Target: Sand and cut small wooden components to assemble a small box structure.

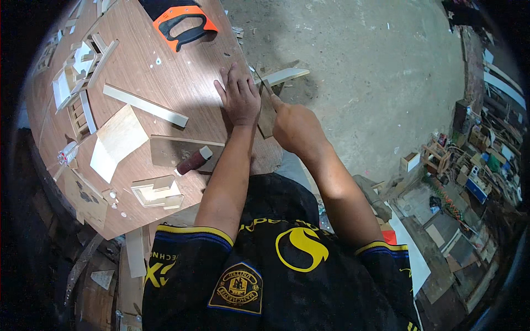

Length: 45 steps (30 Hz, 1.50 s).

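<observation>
Curled tight around a thin blade [261, 80], our right hand [301, 127] meets the wooden strip [266, 123] jutting past the right edge of the desk [193, 71]; our left hand [243, 102] lies open beside it, palm down. The shaped panel [120, 138] toward the near left corner seems finished; how much of the strip's cutting is left, we cannot tell.

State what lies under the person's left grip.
Beside the left grip, the table shows on its left and a wood piece on its right; whatever lies directly beneath is covered.
</observation>
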Each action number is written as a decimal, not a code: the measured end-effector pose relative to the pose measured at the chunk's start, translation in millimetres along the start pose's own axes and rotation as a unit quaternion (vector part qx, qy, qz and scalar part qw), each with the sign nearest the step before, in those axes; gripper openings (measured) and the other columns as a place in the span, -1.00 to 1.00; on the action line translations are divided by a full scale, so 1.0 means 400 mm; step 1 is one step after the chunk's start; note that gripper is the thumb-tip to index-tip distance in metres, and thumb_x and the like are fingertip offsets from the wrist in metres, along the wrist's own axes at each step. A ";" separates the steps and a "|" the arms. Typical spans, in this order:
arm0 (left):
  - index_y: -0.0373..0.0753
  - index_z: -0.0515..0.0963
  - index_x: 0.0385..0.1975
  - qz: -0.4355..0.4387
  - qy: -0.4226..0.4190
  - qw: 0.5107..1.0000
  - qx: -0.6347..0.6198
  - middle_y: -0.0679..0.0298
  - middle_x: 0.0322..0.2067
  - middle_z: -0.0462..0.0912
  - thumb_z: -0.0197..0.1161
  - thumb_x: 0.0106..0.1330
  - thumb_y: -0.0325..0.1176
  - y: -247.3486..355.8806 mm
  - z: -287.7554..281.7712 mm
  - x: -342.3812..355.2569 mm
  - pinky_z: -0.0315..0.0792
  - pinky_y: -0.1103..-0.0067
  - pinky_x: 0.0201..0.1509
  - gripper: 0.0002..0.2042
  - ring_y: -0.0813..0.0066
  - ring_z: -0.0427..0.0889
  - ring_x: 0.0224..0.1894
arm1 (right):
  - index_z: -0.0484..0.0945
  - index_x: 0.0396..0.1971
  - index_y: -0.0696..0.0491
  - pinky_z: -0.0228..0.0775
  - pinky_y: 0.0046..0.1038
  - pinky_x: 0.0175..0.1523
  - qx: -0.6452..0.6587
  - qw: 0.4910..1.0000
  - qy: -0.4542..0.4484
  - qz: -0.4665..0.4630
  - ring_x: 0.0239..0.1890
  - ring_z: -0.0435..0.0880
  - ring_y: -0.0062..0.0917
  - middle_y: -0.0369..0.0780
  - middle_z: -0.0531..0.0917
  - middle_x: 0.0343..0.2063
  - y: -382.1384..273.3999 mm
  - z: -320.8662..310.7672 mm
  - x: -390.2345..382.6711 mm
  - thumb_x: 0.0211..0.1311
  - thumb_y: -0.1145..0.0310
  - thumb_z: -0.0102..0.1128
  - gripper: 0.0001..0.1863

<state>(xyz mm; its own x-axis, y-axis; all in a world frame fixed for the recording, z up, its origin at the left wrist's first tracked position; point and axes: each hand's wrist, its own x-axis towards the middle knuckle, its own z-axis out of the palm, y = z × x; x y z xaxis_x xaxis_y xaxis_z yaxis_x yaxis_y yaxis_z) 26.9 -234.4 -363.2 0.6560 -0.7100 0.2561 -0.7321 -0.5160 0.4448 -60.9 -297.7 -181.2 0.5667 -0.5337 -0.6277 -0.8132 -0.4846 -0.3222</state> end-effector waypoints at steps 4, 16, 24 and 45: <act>-0.20 0.42 -0.27 0.001 -0.003 1.000 0.005 0.13 0.23 0.32 0.18 0.27 -0.27 0.001 -0.002 0.001 -0.02 -0.08 0.35 -0.82 -0.04 0.18 0.38 | 0.44 0.11 0.15 0.45 -0.04 -0.20 0.006 1.000 0.005 -0.009 -0.35 0.64 0.01 0.10 0.64 -0.46 0.010 -0.006 0.003 0.03 0.51 -0.09 -0.47; -0.18 0.42 -0.33 0.007 0.005 1.000 0.018 0.15 0.25 0.30 0.22 0.23 -0.20 -0.012 0.007 -0.008 -0.04 -0.12 0.35 -0.78 -0.06 0.13 0.39 | 0.44 0.14 0.12 0.49 -0.04 -0.25 -0.038 0.999 -0.008 0.001 -0.38 0.66 -0.02 0.10 0.65 -0.48 -0.034 -0.028 -0.007 0.14 0.47 -0.12 -0.50; -0.18 0.44 -0.29 0.004 -0.005 1.000 0.015 0.19 0.24 0.30 0.23 0.22 -0.21 -0.002 0.005 -0.003 -0.06 -0.11 0.37 -0.79 -0.04 0.09 0.41 | 0.52 0.00 0.10 0.52 -0.06 -0.33 -0.064 0.998 0.018 0.005 -0.41 0.69 -0.06 0.05 0.66 -0.51 -0.027 -0.011 0.016 0.26 0.43 -0.15 -0.64; -0.19 0.47 -0.34 -0.005 -0.021 0.999 0.024 0.20 0.22 0.35 0.20 0.24 -0.23 0.016 -0.027 0.006 -0.05 -0.04 0.40 -0.82 -0.02 0.11 0.40 | 0.51 0.01 0.14 0.52 -0.09 -0.34 -0.105 0.994 -0.020 -0.018 -0.44 0.68 -0.08 0.04 0.66 -0.51 -0.013 -0.043 -0.003 0.27 0.45 -0.16 -0.64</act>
<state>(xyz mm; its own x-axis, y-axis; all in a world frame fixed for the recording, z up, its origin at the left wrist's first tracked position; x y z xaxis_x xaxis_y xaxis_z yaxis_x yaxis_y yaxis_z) 25.9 -234.2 -350.6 0.6562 -0.7233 0.2150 -0.7337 -0.5449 0.4060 -54.9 -306.4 -166.7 0.5851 -0.4874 -0.6481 -0.7452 -0.6384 -0.1927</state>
